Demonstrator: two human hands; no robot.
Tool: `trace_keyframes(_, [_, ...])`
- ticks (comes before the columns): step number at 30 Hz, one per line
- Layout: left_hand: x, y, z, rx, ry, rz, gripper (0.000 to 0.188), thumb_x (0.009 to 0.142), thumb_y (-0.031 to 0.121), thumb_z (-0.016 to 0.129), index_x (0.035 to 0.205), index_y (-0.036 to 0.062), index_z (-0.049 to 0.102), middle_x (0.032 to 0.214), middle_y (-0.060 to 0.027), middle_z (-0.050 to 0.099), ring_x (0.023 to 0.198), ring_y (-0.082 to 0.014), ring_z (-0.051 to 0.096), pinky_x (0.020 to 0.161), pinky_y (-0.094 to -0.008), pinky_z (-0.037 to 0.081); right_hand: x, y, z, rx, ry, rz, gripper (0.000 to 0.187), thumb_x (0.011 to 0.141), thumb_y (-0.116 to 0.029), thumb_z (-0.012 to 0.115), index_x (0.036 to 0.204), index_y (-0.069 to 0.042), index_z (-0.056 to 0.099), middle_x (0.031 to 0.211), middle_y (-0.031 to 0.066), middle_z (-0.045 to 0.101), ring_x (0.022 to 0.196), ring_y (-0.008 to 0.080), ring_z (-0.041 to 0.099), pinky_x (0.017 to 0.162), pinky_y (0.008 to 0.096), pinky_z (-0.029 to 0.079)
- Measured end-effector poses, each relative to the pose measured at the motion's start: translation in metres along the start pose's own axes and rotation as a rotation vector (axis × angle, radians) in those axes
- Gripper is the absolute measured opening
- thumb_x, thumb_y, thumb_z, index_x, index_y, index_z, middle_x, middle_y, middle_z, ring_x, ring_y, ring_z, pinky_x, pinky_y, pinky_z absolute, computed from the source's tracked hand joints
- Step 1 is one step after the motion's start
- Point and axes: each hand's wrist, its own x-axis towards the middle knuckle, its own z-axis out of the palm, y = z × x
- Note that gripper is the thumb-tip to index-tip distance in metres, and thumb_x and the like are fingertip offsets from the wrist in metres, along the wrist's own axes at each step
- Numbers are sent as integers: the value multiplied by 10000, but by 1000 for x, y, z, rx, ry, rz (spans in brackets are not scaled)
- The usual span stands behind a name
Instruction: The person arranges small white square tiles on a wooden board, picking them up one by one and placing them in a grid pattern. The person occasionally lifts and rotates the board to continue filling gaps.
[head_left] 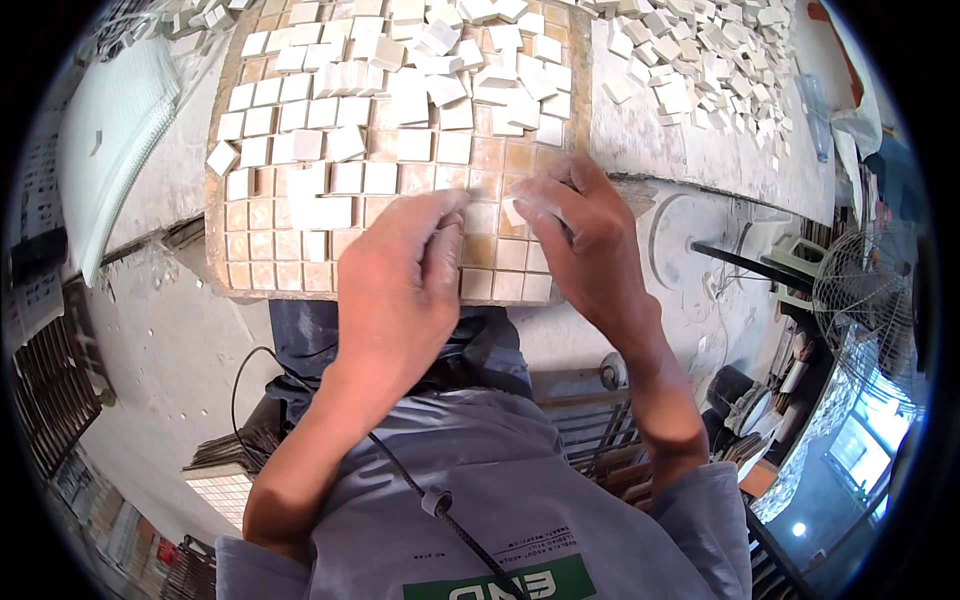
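A tan gridded tray [237,246] with square pockets lies on the bench in front of me. Small cream tiles [415,146] sit in many pockets, and others lie loose or tilted on top, thickest toward the far side. My right hand [590,222] pinches a small pale tile [515,212] between thumb and fingertips, just above the tray's right half. Close to its left, my left hand [400,265] hovers over the near middle pockets with fingers curled together. Whatever its fingertips hold, if anything, is hidden. Pale dust coats the fingers of both hands.
A heap of loose tiles [690,65] covers the bench at the far right, near a clear plastic bottle [815,118]. White mesh sheets [125,140] lie at the left. A wire-guarded fan [866,285] stands at the right. Stacked boards [215,480] are low at left.
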Motion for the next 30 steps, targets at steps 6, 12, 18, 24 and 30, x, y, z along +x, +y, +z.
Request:
trace_keyframes(6, [6,3,14,306,70,177,267,866,-18,678,1128,30,688,892,-117,648,790,-304,629,687,-381,508,2,3,-2,-17,12,-11,127,867,20,685,993,11,697,950,160,619,848,381,639,731,442,513])
trace_keyframes(12, [17,7,32,481,27,255,291,826,58,734,1115,76,705,916,-82,617,873,-295,595,735,-412,506,7,2,-1,-58,3,-54,110,863,23,682,973,20,685,943,155,623,848,382,637,740,446,521])
trace_keyframes(18, [24,1,34,432,-15,263,294,788,51,693,1081,61,707,938,-111,600,908,-311,583,766,-428,500,3,1,-4,-71,10,-9,152,859,24,695,1011,14,693,968,136,645,823,323,655,716,396,536])
trace_keyframes(24, [28,6,25,443,-107,254,294,807,70,737,1097,117,733,916,-69,608,899,-289,589,779,-416,507,-13,20,-13,54,116,136,168,860,51,689,1022,10,708,989,131,684,779,219,658,701,314,535])
trace_keyframes(30, [26,9,24,543,-132,335,196,788,89,644,963,59,729,951,-102,618,939,-287,585,806,-411,484,15,23,-19,-21,161,60,179,855,5,713,1033,12,705,972,140,678,797,263,665,719,347,535])
